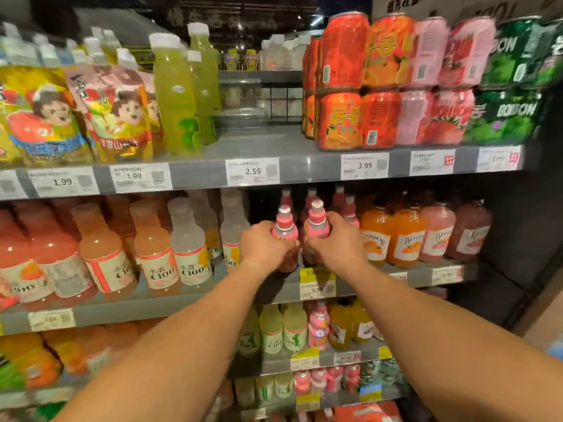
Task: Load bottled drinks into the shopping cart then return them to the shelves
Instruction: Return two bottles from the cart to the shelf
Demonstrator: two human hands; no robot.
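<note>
both hands are at the middle shelf (195, 303), each wrapped round a pink bottle: the left hand (263, 246) has its fingers curled about the left bottle (285, 228), and the right hand (333, 243) clamps the right bottle (316, 226) the same way. the two bottles stand upright, side by side and nearly touching, at the front of their row, just above the yellow price tag (317, 283). no cart is in view, and from this one look i cannot tell whether the bottles are being lifted out or set back. either way, the step goes best if both stay upright and travel straight along the shelf's depth, with the caps kept clear of the shelf edge overhead. the grip sits high, near the shoulders, so a firm hold matters. mind the orange bottles (393, 236) close on the right and the pale bottle (233, 236) on the left.
</note>
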